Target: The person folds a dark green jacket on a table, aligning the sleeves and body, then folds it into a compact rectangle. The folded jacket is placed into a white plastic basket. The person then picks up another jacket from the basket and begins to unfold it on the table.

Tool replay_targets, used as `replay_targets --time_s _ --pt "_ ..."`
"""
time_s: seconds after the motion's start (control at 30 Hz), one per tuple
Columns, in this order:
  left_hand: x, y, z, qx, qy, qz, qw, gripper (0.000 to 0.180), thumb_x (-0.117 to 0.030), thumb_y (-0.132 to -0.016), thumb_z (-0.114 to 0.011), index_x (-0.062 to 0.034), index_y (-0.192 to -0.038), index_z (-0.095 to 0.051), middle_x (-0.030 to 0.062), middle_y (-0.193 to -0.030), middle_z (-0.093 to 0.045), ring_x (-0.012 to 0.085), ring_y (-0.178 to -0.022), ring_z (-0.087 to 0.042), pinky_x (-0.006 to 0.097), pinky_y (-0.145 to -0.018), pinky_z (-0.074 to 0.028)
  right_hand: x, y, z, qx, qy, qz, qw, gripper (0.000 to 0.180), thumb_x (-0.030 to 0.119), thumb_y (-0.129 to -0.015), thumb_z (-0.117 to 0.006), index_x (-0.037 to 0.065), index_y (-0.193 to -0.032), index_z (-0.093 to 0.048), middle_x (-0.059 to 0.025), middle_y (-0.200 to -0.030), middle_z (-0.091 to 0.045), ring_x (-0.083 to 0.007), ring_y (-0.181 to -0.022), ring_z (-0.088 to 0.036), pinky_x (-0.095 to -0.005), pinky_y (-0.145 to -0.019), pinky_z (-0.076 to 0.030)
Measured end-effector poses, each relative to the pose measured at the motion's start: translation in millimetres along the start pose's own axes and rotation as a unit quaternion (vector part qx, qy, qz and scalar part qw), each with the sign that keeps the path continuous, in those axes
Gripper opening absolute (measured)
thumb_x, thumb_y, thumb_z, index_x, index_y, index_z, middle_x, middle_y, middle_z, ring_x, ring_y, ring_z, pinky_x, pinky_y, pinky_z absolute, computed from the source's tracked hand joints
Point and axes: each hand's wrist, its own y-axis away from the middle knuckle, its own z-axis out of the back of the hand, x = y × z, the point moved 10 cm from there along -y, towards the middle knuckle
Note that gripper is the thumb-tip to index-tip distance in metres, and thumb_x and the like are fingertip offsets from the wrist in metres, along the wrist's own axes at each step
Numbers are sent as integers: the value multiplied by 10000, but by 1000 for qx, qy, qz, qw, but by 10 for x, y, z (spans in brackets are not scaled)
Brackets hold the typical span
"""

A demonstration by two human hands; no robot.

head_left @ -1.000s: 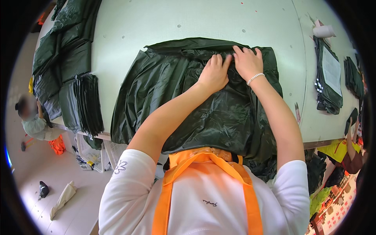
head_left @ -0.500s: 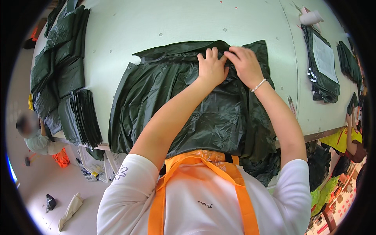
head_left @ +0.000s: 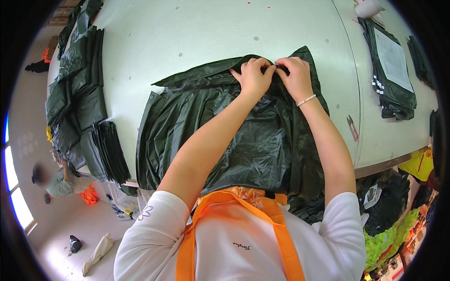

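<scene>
**Left hand (head_left: pixel 253 77) and right hand (head_left: pixel 295 77) pinch dark green fabric (head_left: pixel 258 136)**

In the head view, each hand's thumb and fingers are closed on the fabric's far edge, the two pinches almost meeting. The fabric spreads from beneath the hands toward the body, creased, over the pale table (head_left: pixel 140 47). Handling the edge well probably calls for level pinches, light tension between them and layers lying flush. Snips (head_left: pixel 352 128) lie right of the right hand, nearer the body, apart from the fabric.
</scene>
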Motion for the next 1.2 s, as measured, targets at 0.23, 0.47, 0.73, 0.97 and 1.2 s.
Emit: replay_targets --time_s 0.23,0.47,0.73,0.97,1.2 --pt "12 -13 290 -58 -53 -100 992 166 -226 -764 -680 -72 -742 -620 68 -811 -618 287 -793 -557 396 -739 -426 21 -3 108 -8 26 66 997 94 146 -710 -721 107 -735 -640 21 -770 -629 -170 -844 -576 -339 -800 -394" --pt "525 217 1309 -161 -240 -74 954 124 -190 -759 -663 -78 -726 -624 92 -897 -592 336 -901 -514 455 -744 -400 -373 114 245 -44 54 -9 998 93 175 -711 -716 108 -711 -652 14 -754 -646 -181 -830 -586 -345 -769 -405" --pt "1535 409 2165 -204 -152 74 964 628 -420 -699 -764 -114 -1197 -536 143 -1279 -445 334 -1186 -408 448 -977 -362 -431 333 636 -70 17 -83 994 197 95 -766 -687 62 -960 -676 -118 -1000 -662 -281 -1001 -598 -366 -883 -462" --pt "2427 919 2373 -88 -205 264 938 736 -540 -542 -804 -35 -1043 -613 129 -896 -665 295 -916 -622 371 -865 -448 -1948 2508 1788 53 205 -283 936 394 91 -860 -585 -73 -1209 -499 -247 -1194 -527 -373 -1120 -505 -380 -980 -392" --pt "2126 1124 2250 -126 258 221 932 378 -189 -696 -769 14 -992 -648 87 -845 -666 164 -755 -613 297 -703 -491 -1705 2350 1589 49 214 -259 941 208 86 -895 -541 -33 -1062 -503 -198 -980 -558 -343 -884 -563 -395 -800 -460"
